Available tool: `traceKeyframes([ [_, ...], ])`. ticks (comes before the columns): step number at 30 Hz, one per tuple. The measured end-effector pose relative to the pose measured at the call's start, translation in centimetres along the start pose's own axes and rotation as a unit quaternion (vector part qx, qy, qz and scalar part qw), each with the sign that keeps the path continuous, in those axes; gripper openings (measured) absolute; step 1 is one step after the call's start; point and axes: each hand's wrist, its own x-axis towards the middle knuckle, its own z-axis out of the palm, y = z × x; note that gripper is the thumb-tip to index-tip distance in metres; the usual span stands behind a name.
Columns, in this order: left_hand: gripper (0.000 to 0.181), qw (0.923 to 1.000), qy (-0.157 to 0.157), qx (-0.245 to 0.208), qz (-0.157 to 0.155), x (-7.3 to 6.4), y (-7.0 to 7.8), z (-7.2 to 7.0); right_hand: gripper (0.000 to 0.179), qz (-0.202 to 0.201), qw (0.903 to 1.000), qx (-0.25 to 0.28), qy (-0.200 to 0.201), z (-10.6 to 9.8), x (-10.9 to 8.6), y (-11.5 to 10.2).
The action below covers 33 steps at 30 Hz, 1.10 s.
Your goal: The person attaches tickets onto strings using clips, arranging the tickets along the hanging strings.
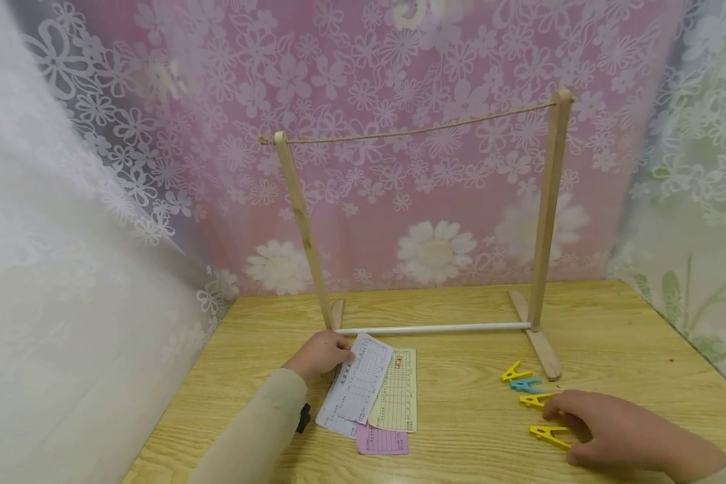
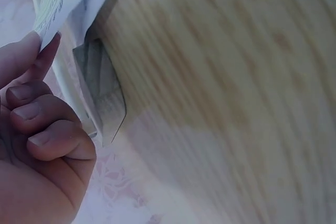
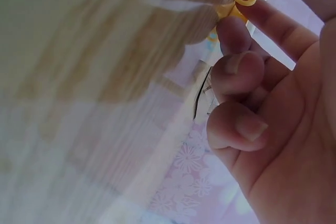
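My left hand pinches the upper left edge of a whitish printed paper slip between thumb and forefinger. In the left wrist view the slip bends up from the fingertips, the other fingers curled below. Under it lie another whitish slip, a pale yellow slip with a red stamp and a pink slip. With thumb and forefinger apart, my right hand reaches over two yellow clothespins, one at the forefinger, the other by the thumb.
Beyond the right hand lie a blue clothespin and another yellow clothespin. Behind the slips stands a wooden frame, with a rope across its top and a white rod low down. Flowered curtains surround the wooden table.
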Motion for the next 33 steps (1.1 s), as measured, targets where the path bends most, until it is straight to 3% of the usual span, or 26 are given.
traceKeyframes([
  [6,0.017,0.9997,0.012,0.012,0.019,-0.4,-0.1,-0.8,0.050,-0.005,0.9997,-0.026,0.003,-0.1,-0.2,0.0],
  [17,0.012,0.9989,0.037,-0.012,0.025,-1.3,0.2,-1.7,0.034,-0.002,0.9977,-0.066,0.016,-0.2,0.1,0.3],
  [23,0.017,0.9985,0.030,-0.022,0.041,-1.8,0.3,-2.1,0.019,-0.020,0.9991,-0.029,0.023,0.2,0.2,0.4],
  [28,0.022,0.9980,0.031,-0.021,0.050,-2.4,1.0,-2.5,0.024,-0.031,0.9981,-0.006,0.052,-0.1,0.3,0.0],
  [33,0.027,0.9970,0.021,-0.022,0.071,-2.9,2.2,-2.8,0.024,-0.069,0.9931,0.071,0.063,-0.8,0.5,-0.1],
])
